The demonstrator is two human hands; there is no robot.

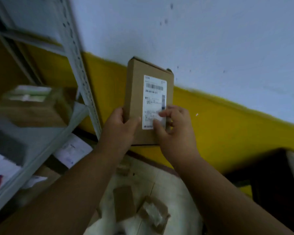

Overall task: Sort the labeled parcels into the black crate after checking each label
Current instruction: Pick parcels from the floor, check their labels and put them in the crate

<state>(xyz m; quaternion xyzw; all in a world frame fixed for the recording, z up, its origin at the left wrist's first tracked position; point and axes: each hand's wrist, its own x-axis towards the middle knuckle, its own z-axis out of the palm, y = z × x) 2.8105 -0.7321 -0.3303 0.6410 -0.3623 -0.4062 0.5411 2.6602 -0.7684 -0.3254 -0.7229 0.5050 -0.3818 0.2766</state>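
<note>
Both hands hold one flat cardboard parcel (pixel 136 92) upright in front of the wall (pixel 210 39), its white label (pixel 154 99) facing the camera. The left hand (pixel 120 126) grips the parcel's lower left edge, thumb across the front face and fingers hidden behind the card. The right hand (pixel 175 129) holds the lower right corner, its thumb and forefinger lying over the bottom of the label, the other fingers curled round the edge. The label carries a barcode near its top and lines of print below (too blurred to read).

Behind the parcel the wall is pale above and has a yellow band (pixel 219 119) lower down. To the left stands a grey metal shelf rack (pixel 81 68) with a brown box (pixel 32 107) on one level and papers (pixel 73 150) lower down. Beneath the forearms lies a white sack (pixel 168 189) with small cardboard parcels (pixel 124 204) resting on it. At the lower right is a dark shape (pixel 270 180), possibly the black crate, though blur and shadow leave that uncertain; the held parcel is well above and to its left.
</note>
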